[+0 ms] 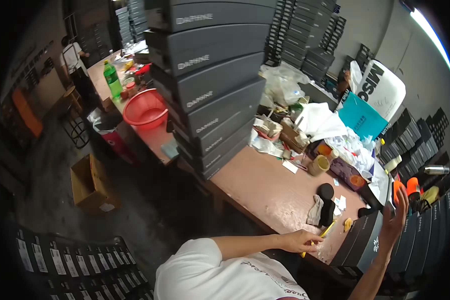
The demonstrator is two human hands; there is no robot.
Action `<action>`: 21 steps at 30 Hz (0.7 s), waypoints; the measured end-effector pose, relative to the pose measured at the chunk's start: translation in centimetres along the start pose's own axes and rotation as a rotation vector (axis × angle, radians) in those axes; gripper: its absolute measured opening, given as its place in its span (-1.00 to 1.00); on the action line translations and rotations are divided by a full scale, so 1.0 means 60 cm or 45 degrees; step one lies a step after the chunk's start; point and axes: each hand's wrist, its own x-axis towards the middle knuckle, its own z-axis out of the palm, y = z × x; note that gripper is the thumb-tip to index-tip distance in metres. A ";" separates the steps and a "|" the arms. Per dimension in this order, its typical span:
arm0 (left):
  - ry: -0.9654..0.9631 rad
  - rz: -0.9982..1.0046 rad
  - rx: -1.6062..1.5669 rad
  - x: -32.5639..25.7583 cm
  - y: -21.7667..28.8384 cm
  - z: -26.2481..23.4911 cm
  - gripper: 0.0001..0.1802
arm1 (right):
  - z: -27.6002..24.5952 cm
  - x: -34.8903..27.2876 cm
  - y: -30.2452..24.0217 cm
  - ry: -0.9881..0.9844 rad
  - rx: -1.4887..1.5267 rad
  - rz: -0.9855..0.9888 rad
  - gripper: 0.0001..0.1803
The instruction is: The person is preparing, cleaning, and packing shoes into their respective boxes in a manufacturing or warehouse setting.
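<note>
At the table's near edge my left hand [303, 241] has its fingers curled round a slim yellow tool [327, 229], whose kind I cannot make out. Part of that tool is hidden behind the fingers. My right hand [396, 217] is raised at the right with fingers stretched out, holding nothing, above a row of dark grey shoe boxes [357, 240]. Just beyond my left hand lie a black sponge-like pad [327, 212] and a crumpled pale cloth [315, 210]. A small yellow piece [347, 224] lies beside the boxes.
A tall stack of dark shoe boxes [220, 90] stands on the table [255, 185]. Behind are a jar [319, 165], white paper [322, 120] and a teal box [362, 116]. Leftward are a red basin [145, 109], a green bottle [112, 79], a floor carton [92, 185] and another person [72, 57].
</note>
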 end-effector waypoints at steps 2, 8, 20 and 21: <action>0.147 -0.058 -0.006 -0.044 0.042 -0.044 -0.51 | 0.065 0.116 -0.150 -0.089 0.093 -0.591 -0.49; 0.454 0.095 0.149 -0.085 -0.003 -0.061 -0.54 | 0.187 0.366 -0.580 0.213 -0.085 -1.504 -0.39; 0.607 0.224 0.190 -0.123 0.013 -0.086 -0.56 | 0.253 0.441 -0.607 0.240 -0.643 -1.482 -0.44; 0.767 0.339 0.168 -0.117 0.012 -0.093 -0.56 | 0.248 0.444 -0.569 0.240 -0.538 -1.462 -0.40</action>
